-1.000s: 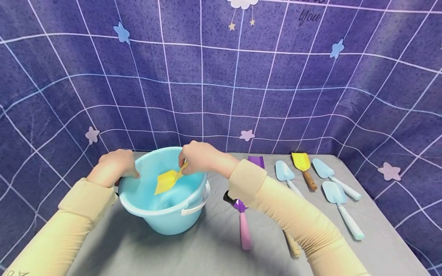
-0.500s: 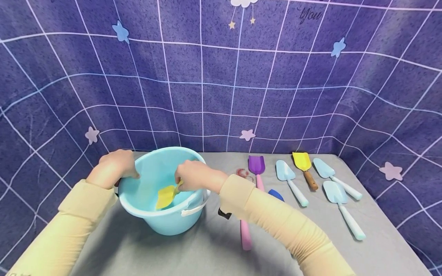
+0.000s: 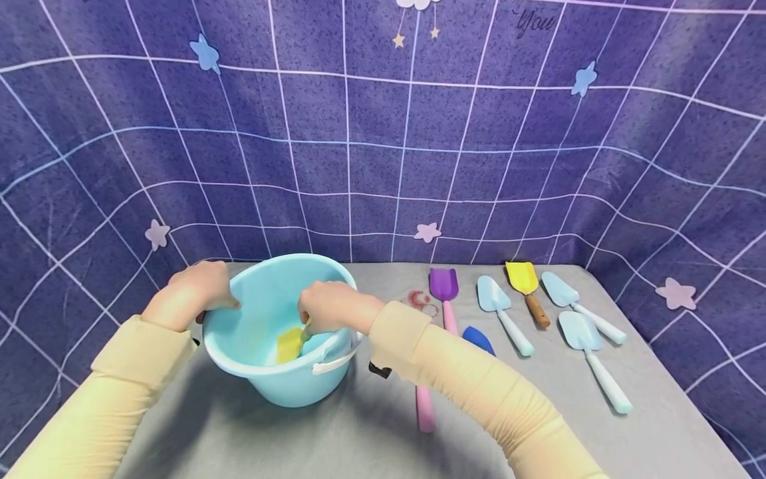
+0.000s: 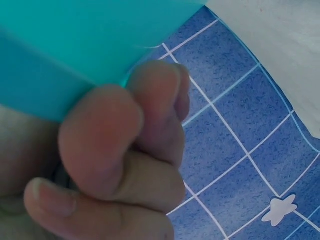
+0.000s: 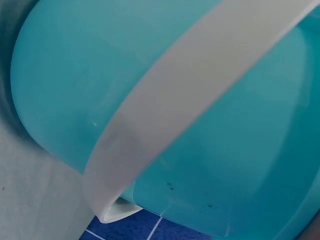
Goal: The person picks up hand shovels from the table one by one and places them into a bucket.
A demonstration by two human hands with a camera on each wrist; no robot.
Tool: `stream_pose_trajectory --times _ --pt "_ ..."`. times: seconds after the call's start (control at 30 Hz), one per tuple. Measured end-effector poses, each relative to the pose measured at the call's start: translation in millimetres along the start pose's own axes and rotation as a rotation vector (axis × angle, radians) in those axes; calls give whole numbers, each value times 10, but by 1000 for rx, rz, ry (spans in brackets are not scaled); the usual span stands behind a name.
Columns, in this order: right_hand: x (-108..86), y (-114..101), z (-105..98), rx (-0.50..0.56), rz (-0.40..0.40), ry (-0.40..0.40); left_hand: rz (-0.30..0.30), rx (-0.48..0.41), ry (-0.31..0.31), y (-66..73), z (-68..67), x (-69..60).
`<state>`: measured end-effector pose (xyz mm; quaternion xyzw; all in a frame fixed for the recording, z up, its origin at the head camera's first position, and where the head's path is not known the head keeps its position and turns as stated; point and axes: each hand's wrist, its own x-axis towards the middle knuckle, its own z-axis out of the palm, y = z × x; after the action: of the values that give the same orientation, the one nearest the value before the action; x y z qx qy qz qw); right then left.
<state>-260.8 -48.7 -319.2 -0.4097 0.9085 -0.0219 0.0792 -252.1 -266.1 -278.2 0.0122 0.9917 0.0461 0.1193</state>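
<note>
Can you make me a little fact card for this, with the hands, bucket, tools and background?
Left hand: grips the rim of a round light-blue bucket
Right hand: holds a yellow shovel inside the bucket
Bucket's handle: white curved handle
Tools to the right: yellow scoop with brown handle, purple shovel with pink handle, three pale-blue trowels, more
Surface: grey cloth
Background: purple-blue star-patterned backdrop

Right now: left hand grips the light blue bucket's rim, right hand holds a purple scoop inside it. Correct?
One miss: the scoop's color. The head view shows the right hand holding a yellow scoop inside the light blue bucket; the left hand does grip the rim.
</note>
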Motion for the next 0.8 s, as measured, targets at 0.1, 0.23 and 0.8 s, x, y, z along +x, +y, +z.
stream_pose_trajectory --times 0.1,0.23,0.8 --pt "-1 -10 -4 -10 4 -30 2 9 7 6 -2 -2" --pt "-7 -20 -1 -22 11 -61 8 20 6 17 -7 -2" --pt "30 -25 5 -100 44 -168 36 23 -14 34 -28 -16"
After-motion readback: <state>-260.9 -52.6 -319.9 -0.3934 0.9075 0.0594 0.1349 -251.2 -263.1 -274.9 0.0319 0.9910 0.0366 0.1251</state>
